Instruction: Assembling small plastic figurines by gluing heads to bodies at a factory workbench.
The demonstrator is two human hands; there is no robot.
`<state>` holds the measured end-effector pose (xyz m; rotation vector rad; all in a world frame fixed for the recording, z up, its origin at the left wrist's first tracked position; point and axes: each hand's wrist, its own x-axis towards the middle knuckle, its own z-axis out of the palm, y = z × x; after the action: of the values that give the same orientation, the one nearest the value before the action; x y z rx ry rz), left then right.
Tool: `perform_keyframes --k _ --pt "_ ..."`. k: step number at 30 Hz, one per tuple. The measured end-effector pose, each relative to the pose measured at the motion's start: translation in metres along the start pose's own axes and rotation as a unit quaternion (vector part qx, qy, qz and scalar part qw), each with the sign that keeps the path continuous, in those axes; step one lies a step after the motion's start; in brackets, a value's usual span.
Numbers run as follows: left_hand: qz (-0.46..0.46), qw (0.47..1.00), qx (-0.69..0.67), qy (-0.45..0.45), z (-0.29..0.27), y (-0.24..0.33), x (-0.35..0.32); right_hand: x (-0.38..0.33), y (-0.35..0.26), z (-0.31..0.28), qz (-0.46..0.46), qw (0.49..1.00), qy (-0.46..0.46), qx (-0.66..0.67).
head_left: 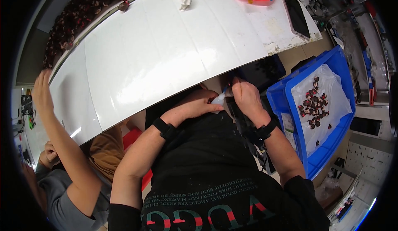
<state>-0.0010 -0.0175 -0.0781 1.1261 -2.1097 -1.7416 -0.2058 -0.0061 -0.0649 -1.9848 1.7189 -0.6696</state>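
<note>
My left hand is closed around a small translucent white squeeze bottle, held in front of my lap just below the table edge. The bottle's narrow tip points up and to the right. My right hand is beside that tip, its fingers pinched together. A tiny dark and blue bit shows between the bottle tip and these fingers; I cannot make out what it is. Both wrists wear black bands.
The white table bears a crumpled tissue, a red bowl with pliers, and a phone. Dark round pieces fill the far left. A blue crate with similar pieces stands right. A co-worker reaches in at left.
</note>
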Motion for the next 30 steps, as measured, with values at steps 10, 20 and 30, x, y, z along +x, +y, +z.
perform_keyframes --k 10,20,30 --pt "0.020 0.999 -0.002 0.031 0.003 0.003 -0.002 -0.003 0.000 -0.001 -0.001 1.000 -0.021 0.006" --pt "0.046 0.998 -0.005 0.049 0.003 0.002 -0.002 -0.001 0.001 -0.002 0.008 1.000 -0.026 -0.004" --pt "0.041 0.998 0.010 0.044 0.004 0.000 -0.003 -0.002 -0.002 -0.002 -0.003 1.000 -0.006 -0.011"
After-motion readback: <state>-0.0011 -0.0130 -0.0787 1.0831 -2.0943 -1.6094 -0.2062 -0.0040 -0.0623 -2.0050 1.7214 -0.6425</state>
